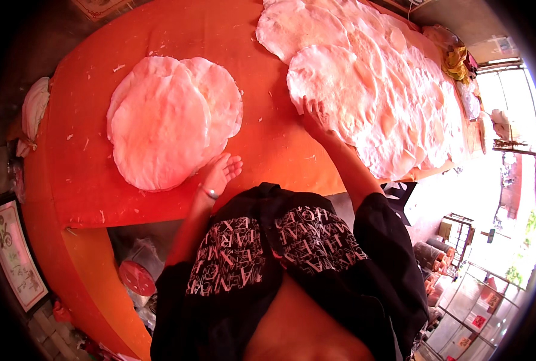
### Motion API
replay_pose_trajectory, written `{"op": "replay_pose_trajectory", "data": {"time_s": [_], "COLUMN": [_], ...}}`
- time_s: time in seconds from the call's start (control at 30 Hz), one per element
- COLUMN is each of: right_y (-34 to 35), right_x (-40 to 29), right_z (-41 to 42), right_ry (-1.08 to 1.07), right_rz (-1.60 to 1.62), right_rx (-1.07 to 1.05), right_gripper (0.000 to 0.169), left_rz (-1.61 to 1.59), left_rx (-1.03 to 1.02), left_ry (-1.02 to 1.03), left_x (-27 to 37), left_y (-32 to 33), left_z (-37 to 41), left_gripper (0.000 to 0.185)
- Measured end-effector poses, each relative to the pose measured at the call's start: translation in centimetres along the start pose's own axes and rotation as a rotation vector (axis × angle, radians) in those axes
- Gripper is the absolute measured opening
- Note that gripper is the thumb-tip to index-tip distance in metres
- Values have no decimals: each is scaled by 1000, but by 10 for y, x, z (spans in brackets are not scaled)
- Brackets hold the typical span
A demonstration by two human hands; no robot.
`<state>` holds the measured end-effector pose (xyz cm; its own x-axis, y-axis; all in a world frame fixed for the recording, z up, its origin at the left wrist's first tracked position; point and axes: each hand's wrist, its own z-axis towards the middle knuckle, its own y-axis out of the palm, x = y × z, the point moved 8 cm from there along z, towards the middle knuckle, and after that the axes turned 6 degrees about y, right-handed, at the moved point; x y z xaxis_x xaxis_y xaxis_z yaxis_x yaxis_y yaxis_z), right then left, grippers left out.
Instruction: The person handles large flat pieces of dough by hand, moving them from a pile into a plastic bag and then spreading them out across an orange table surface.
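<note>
On an orange-covered table (268, 131) lie thin, pale, round sheets that look like cotton or silk wadding; the material is uncertain. My right hand (316, 118) rests with spread fingers on the near edge of one round sheet (331, 85), the front one of a large overlapping spread (403, 90). Whether its fingertips pinch the edge is hard to tell. My left hand (222, 171), with a metal bracelet at the wrist, is palm up with loose fingers beside the lower right edge of a smaller stack (162, 122). It holds nothing.
White cloth (36, 106) lies at the table's left edge. Yellow cloth (456, 65) and bags sit along the far right edge. Under the table are plastic bags and a round red item (137, 278). A framed picture (17, 255) stands at left, and rolls (430, 255) lie at right.
</note>
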<state>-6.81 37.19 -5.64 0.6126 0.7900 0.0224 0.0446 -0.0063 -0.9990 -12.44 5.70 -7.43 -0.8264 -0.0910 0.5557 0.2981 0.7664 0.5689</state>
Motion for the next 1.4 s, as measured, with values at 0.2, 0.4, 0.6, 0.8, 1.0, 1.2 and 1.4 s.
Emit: {"op": "replay_pose_trajectory", "data": {"time_s": [0.2,0.4,0.6,0.8,1.0,1.2,1.4], "right_y": [-48,-132,-103,-122,-231,-325,-209], "right_x": [40,22,1,121,313,267,109], "right_z": [20,-23,-55,-4,44,52,25], "right_ry": [65,-48,-105,40,70,277,-93], "right_rz": [339,383,700,1395,1302,961,620], "right_rx": [-190,-198,-170,-480,-211,-1,319], "right_gripper": [23,28,21,26,40,31,28], "left_rz": [328,223,71,54,179,169,8], "left_rx": [-174,-275,-546,-169,-167,-117,-176], "left_ry": [12,68,84,-36,-91,-186,-121], "left_x": [6,12,5,-5,-3,-1,18], "left_y": [77,170,207,114,55,42,74], "left_z": [62,110,92,97,103,99,75], "left_gripper": [24,38,37,45,45,48,51]}}
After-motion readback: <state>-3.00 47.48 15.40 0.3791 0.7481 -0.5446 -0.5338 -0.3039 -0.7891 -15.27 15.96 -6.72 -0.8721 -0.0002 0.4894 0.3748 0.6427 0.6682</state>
